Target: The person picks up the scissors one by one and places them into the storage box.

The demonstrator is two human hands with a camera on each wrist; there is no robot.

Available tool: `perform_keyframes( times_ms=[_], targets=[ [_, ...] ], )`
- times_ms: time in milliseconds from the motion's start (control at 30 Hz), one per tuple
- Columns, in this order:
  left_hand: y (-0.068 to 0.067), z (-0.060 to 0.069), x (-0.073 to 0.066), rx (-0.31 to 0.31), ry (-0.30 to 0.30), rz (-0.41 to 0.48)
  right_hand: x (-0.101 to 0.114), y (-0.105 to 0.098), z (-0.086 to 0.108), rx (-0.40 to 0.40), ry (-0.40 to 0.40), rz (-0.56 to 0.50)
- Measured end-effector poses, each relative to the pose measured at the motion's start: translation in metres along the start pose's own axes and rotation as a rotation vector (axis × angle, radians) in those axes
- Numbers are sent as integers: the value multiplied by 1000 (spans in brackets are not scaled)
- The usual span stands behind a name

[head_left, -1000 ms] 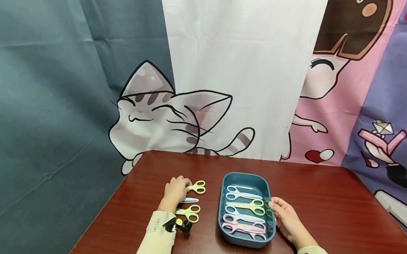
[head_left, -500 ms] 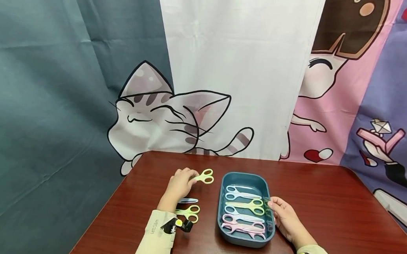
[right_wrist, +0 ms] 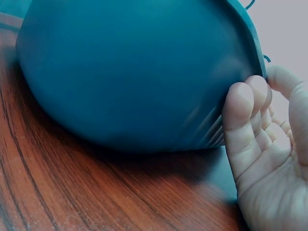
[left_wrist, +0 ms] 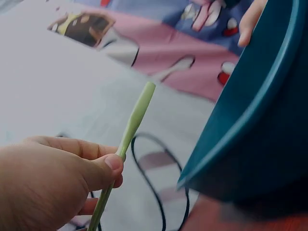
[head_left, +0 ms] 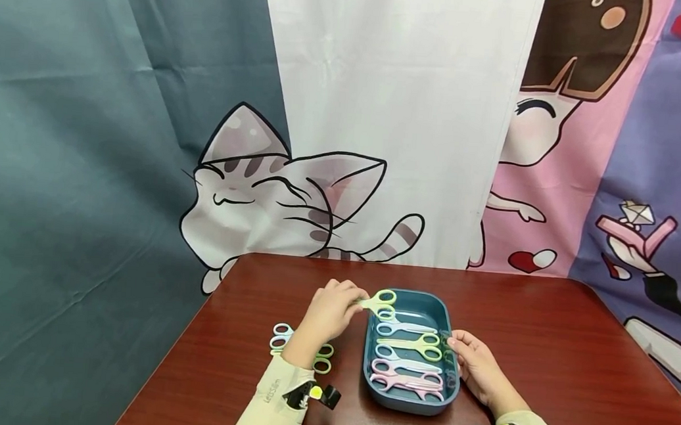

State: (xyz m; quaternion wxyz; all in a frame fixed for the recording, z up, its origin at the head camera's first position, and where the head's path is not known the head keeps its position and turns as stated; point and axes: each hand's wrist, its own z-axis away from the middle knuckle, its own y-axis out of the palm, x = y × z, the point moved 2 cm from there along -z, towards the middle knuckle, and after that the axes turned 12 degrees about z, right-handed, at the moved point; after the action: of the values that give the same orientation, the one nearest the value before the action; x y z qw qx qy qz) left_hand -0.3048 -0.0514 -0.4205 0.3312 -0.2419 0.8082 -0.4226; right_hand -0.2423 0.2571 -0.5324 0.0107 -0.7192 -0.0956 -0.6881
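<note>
My left hand (head_left: 329, 314) pinches light green scissors (head_left: 375, 304) between thumb and fingers near the blades. Their finger rings overhang the far left corner of a blue plastic box (head_left: 412, 407). In the left wrist view the scissors (left_wrist: 137, 113) are edge-on, apart from the box wall (left_wrist: 236, 132). At the box's right side my right hand (head_left: 478, 366) grips the rim, thumb over it and fingertips (right_wrist: 239, 103) against the outer wall. Inside the box lie blue scissors (head_left: 412, 327), green scissors (head_left: 405, 343), more blue scissors (head_left: 419, 365) and overlapping pink scissors (head_left: 408, 380).
On the reddish-brown table (head_left: 523, 317), left of the box, lie light blue scissors (head_left: 288, 331) and green scissors (head_left: 322, 357), partly hidden by my left wrist. A printed cloth (head_left: 418, 112) hangs behind the table's far edge.
My left hand has lifted the light green scissors off the table and carried them right to the box's far left corner. The right hand has stayed on the rim.
</note>
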Motion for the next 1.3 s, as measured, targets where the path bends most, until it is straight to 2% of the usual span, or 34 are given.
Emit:
perform_keyframes(
  times_ms=[267,500,667,800,1000,1300],
  targets=[
    [14,1,-37,76,137,-63,-3,1,0,8,-9,-15],
    [30,3,-59,124,225,-113,-3,1,0,9,-16,-29],
    [40,3,-68,185,219,-129,-2,0,0,5,-8,-28],
    [46,1,-74,223,213,-137,-1,-1,1,29,-34,-32],
    [56,-2,-83,250,241,-201,-1,-1,1,28,-54,-39],
    [72,-1,-83,296,238,-242,0,0,-1,-7,-14,-17]
  ],
)
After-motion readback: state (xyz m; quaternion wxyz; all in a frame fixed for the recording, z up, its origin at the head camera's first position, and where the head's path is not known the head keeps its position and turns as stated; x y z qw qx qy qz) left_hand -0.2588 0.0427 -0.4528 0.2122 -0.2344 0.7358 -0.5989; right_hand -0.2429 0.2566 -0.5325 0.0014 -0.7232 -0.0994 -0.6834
